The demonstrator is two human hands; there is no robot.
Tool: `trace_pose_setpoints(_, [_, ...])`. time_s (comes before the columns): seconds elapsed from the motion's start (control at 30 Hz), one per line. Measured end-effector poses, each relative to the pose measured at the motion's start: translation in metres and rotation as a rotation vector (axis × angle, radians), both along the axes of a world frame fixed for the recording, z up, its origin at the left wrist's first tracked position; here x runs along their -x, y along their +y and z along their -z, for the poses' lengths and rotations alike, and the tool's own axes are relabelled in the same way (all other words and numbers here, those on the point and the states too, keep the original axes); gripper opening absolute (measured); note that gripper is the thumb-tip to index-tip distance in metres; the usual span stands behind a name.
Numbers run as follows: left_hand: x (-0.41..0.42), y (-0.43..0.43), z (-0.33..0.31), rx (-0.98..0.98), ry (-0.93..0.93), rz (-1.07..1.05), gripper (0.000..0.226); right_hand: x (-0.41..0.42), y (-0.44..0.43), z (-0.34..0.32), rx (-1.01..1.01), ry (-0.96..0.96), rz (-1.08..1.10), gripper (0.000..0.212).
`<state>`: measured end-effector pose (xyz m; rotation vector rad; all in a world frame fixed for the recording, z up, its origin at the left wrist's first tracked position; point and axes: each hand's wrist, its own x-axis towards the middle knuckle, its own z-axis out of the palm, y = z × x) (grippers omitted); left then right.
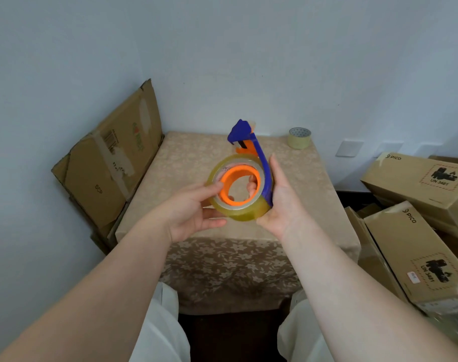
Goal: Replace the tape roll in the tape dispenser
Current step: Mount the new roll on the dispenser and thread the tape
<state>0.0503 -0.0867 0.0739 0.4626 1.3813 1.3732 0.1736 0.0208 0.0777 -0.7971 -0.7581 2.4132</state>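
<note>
A blue tape dispenser (262, 163) with an orange hub (240, 184) is held up above the table. A yellowish clear tape roll (245, 214) sits around the orange hub. My right hand (279, 202) grips the dispenser's blue frame from the right, fingers reaching through the hub. My left hand (196, 210) holds the roll's left edge, fingertips on its rim. A second, pale yellow tape roll (299, 138) stands at the table's far right corner.
The small table (186, 165) has a beige floral cloth and stands against a white wall. Flattened cardboard (113, 158) leans at its left. Several brown boxes (416, 231) are stacked at the right.
</note>
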Motion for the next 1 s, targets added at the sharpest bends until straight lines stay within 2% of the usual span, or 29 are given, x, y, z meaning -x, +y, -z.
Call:
trace_pose_setpoints(0.07, [0.002,-0.001,-0.001,-0.054,-0.057,-0.001,0.018,-0.001,-0.001,0.002,0.059,0.070,-0.015,0.037])
trace_pose_setpoints(0.13, [0.002,0.000,-0.001,-0.063,-0.043,-0.017,0.019,-0.001,-0.001,0.001,0.044,0.038,-0.019,0.040])
trace_pose_setpoints(0.23, [0.004,0.002,0.001,-0.025,0.013,-0.089,0.022,0.001,0.004,0.004,-0.217,-0.296,-0.019,0.043])
trace_pose_setpoints(0.33, [0.007,0.005,0.006,0.057,0.132,-0.149,0.032,0.001,0.008,0.008,-0.528,-0.593,-0.086,0.063])
trace_pose_setpoints(0.37, [0.008,0.006,0.008,0.081,0.164,-0.161,0.034,0.002,0.007,0.009,-0.649,-0.659,-0.128,0.060])
trace_pose_setpoints(0.43, [0.009,0.009,0.013,0.117,0.200,-0.170,0.038,0.004,0.005,0.012,-0.896,-0.780,-0.212,0.037])
trace_pose_setpoints(0.5, [0.009,0.012,0.017,0.145,0.230,-0.161,0.038,0.011,0.007,0.019,-1.012,-0.881,-0.245,0.021])
trace_pose_setpoints(0.6, [0.010,0.017,0.023,0.157,0.253,-0.142,0.044,0.021,0.015,0.030,-1.019,-0.966,-0.228,0.016])
trace_pose_setpoints(0.77, [0.026,0.037,0.034,0.170,0.308,-0.149,0.064,0.041,0.033,0.046,-0.979,-0.986,-0.141,0.014])
trace_pose_setpoints(0.9, [0.044,0.061,0.047,0.205,0.520,-0.147,0.055,0.063,0.062,0.061,-0.912,-1.017,-0.064,0.015])
trace_pose_setpoints(1.0, [0.058,0.079,0.062,0.250,0.666,-0.136,0.052,0.078,0.084,0.073,-0.921,-1.047,-0.031,0.023])
